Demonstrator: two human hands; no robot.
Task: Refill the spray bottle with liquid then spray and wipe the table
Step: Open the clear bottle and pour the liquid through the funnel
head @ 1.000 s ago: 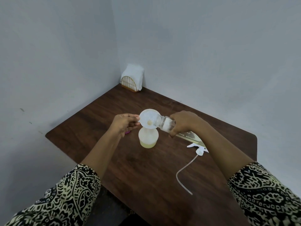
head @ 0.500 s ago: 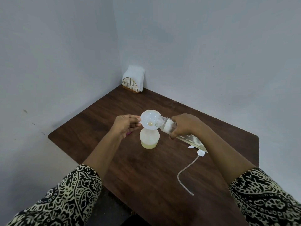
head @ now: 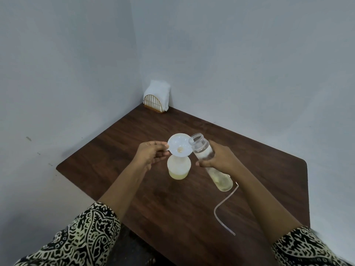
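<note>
Dark wood table [head: 192,208] jammed into a grey wall corner, napkin holder [head: 156,99] at the back.
Left hand [head: 151,154] pinches the funnel [head: 179,144] on the spray bottle [head: 178,167] mid-table; right hand [head: 221,160] grips the tilted clear bottle [head: 203,150]. Near edge has room.

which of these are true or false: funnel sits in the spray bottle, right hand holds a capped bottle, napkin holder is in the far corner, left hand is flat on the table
1. The funnel sits in the spray bottle: true.
2. The right hand holds a capped bottle: false, the clear bottle is open at the mouth.
3. The napkin holder stands in the table's far corner: true.
4. The left hand lies flat on the table: false, it holds the funnel's rim.
</note>
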